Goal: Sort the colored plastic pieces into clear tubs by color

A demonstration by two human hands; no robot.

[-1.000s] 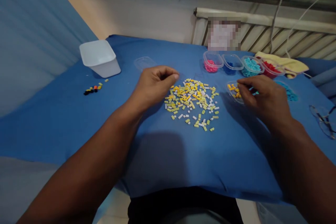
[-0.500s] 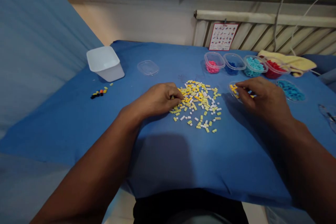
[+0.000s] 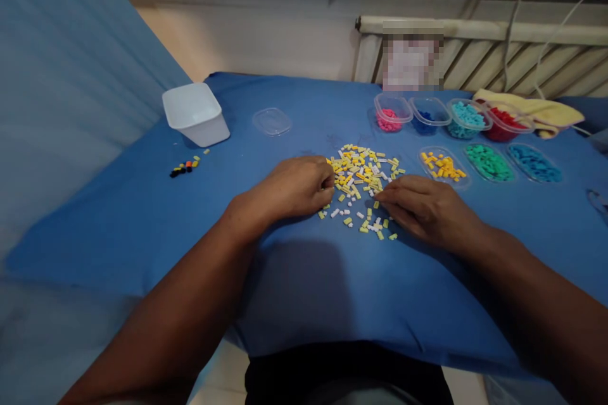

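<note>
Sorting by colour, imo: L hand (image 3: pixel 304 186) + R hand (image 3: pixel 425 209) at the mixed yellow/white pile (image 3: pixel 360 169), fingers bunched, can't tell if clamped on anything. Pile's prob what's left; orange-yellow pcs (image 3: pixel 445 169) behind partly done; green pcs (image 3: pixel 489 162), blue pcs (image 3: pixel 535 163), then back-row pink pcs (image 3: pixel 389 120), navy pcs (image 3: pixel 426 118), aqua pcs (image 3: pixel 468 115), red pcs (image 3: pixel 506 119) look done afaict.

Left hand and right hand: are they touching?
Apart: the head view shows a gap between the left hand and the right hand, with yellow and white bricks lying in it.

Dim, soft shadows, one pixelated patch (image 3: pixel 411 58)
</note>
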